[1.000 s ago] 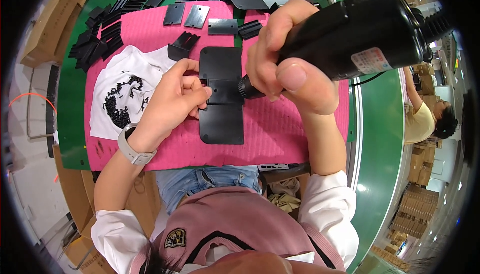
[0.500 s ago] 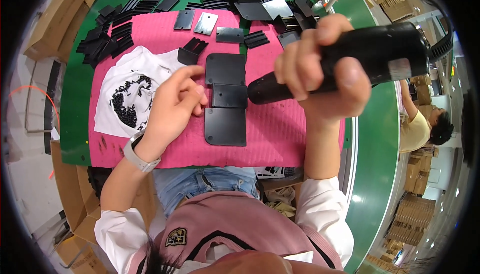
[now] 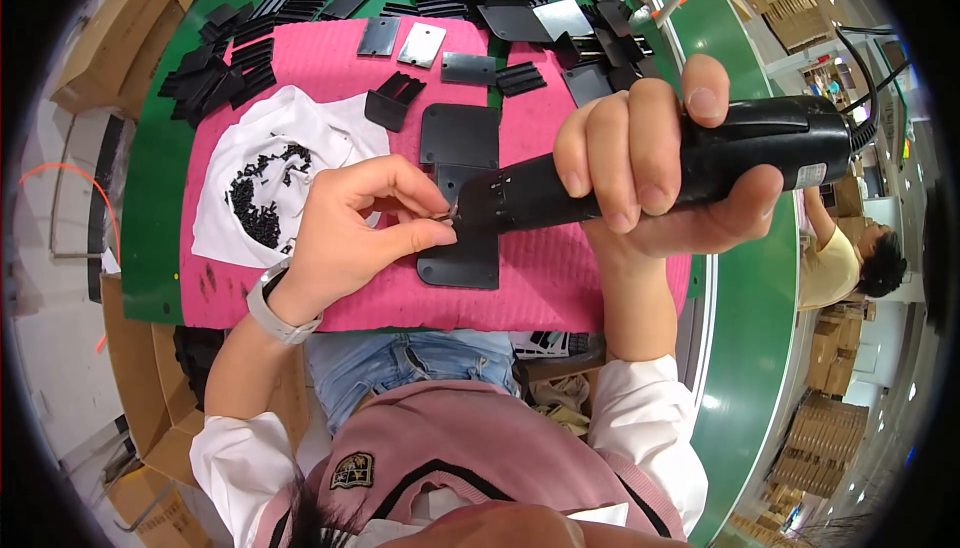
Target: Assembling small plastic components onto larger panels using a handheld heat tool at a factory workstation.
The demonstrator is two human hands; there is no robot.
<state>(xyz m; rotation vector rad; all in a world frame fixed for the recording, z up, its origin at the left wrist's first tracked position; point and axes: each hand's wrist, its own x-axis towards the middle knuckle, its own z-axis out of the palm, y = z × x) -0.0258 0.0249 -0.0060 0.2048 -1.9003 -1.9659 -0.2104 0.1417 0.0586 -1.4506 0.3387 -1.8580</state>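
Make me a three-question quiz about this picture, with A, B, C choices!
1. Where is the pile of small black screws?
A. on the white cloth
B. on the green table
C. in a box

2. What colour is the mat?
A. blue
B. pink
C. yellow

3. What is the right hand doing?
A. lying flat
B. gripping the screwdriver
C. pointing

Answers:
1. A: the screws lie on the white cloth.
2. B: the mat under the black plate is pink.
3. B: the right hand wraps the black screwdriver, while the left hand pinches at its tip.
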